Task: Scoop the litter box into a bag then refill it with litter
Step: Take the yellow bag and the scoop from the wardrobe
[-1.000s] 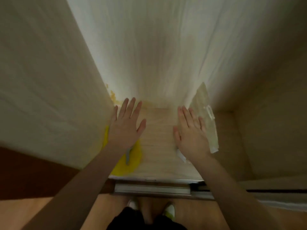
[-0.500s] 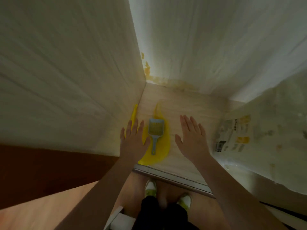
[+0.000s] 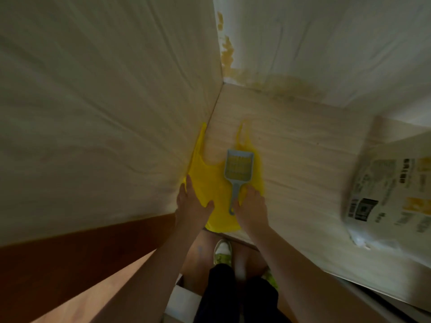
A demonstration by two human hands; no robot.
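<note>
Still gathering supplies, it seems: at frame centre both hands lie spread and empty, the left hand [image 3: 192, 206] on the yellow bag [image 3: 210, 183], the right hand [image 3: 253, 207] beside the scoop [image 3: 238, 170] handle, which needs gripping next; no litter box shows.

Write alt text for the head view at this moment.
Both hands reach onto a yellow plastic bag lying flat on a wooden shelf, left hand on the bag, right hand beside the grey litter scoop on it. A blurred litter sack sits right.
</note>
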